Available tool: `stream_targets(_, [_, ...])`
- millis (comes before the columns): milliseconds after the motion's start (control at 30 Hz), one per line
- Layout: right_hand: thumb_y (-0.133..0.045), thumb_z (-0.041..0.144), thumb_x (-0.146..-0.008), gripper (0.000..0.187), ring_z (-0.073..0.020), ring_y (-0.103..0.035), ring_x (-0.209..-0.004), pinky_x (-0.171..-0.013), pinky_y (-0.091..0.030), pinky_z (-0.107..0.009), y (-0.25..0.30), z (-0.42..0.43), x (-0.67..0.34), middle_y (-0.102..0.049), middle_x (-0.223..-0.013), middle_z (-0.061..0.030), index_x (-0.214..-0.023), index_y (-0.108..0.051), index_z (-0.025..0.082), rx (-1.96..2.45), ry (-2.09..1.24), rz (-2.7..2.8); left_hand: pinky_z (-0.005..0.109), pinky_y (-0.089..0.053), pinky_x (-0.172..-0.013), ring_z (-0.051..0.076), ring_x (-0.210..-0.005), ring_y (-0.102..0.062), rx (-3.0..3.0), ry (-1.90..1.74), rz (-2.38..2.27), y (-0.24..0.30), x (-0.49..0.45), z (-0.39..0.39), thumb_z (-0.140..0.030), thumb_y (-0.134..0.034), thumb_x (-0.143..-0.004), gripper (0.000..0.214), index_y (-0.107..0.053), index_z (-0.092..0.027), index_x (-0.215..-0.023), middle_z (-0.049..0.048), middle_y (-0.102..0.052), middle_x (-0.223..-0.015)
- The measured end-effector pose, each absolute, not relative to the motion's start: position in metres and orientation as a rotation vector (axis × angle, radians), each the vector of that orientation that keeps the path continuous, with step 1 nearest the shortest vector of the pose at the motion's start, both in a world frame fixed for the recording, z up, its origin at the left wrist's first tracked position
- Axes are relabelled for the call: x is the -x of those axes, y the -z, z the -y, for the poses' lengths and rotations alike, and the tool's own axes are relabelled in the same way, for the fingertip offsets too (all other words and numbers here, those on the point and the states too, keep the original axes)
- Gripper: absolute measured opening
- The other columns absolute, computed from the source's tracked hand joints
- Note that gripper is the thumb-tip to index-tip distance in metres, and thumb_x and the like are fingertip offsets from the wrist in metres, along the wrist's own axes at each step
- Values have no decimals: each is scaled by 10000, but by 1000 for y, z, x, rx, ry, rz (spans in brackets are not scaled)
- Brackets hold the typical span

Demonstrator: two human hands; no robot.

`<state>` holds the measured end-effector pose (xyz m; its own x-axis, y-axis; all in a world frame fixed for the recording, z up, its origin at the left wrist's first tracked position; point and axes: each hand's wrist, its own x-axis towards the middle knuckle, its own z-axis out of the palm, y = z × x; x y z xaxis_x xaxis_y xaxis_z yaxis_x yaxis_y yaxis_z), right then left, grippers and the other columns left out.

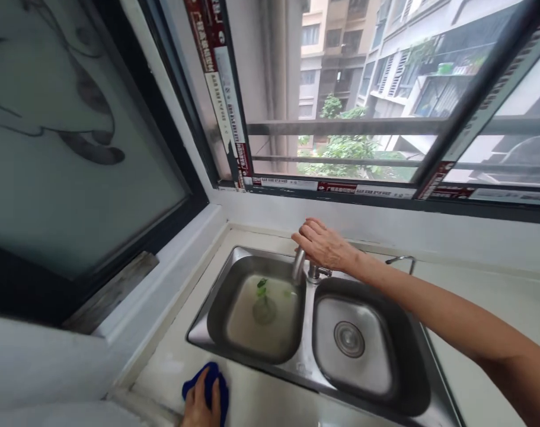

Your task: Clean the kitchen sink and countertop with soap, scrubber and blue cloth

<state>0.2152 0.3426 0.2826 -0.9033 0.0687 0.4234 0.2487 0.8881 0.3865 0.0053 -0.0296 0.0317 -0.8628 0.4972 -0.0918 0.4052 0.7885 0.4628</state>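
My right hand (322, 242) reaches over the back of the double sink (309, 332), its fingers wrapped round the top of the metal faucet (299, 265). The spout points down toward the left basin (220, 302). Cloudy water (247, 326) stands in that basin, with a green leaf (261, 286) in it. At the lower left, my left hand (201, 403) presses a dark blue cloth (213, 375) onto the pale countertop in front of the sink. Its fingers rest over the cloth, and the wrist is cut off by the frame's bottom edge.
The right basin (367, 367) has a round drain strainer (349, 339). A thin bent metal piece (403, 259) rises behind it. Pale countertop (496, 296) surrounds the sink. A window (341, 124) stands behind, and a dark-framed frosted panel (83, 196) is at left.
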Motion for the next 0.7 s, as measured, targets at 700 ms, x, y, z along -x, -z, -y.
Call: stream_targets(700, [-510,143,-975,331,-277,-618,-1199,-1019,-513,-436,-90,-277,-130,-631,-1303,-197,-1284,-626,118,843,-318,3124,397,-558,-799,293,-1013,-671,-799,-723,-2939,-27,8,8,-513,-404,-1003,523,-584,-161,-1345,152,-669,-1212])
